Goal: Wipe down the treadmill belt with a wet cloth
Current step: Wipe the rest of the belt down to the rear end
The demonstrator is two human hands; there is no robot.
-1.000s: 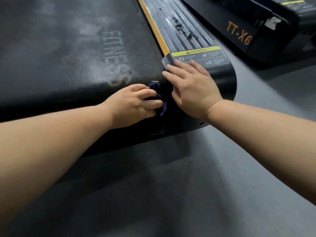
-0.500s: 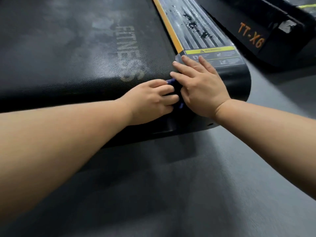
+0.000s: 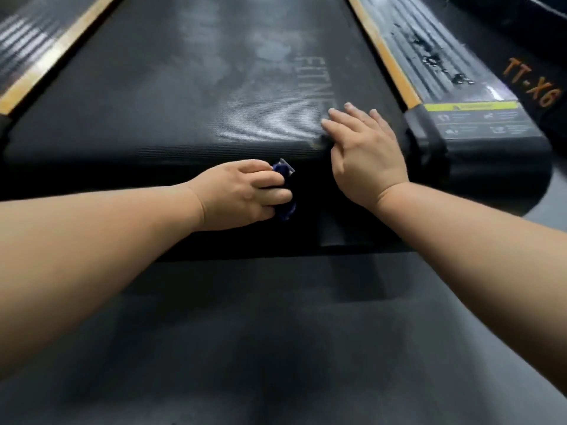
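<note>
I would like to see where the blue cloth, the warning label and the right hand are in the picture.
blue cloth [image 3: 283,172], head view, on its upper visible corner.
warning label [image 3: 478,121], head view, on the middle of its grey part.
right hand [image 3: 368,154], head view, on the back of the hand.

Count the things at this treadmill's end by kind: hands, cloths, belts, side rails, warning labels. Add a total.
Hands: 2 (left hand, right hand)
Cloths: 1 (blue cloth)
Belts: 1 (treadmill belt)
Side rails: 2 (left side rail, right side rail)
Warning labels: 1 (warning label)
Total: 7
</note>
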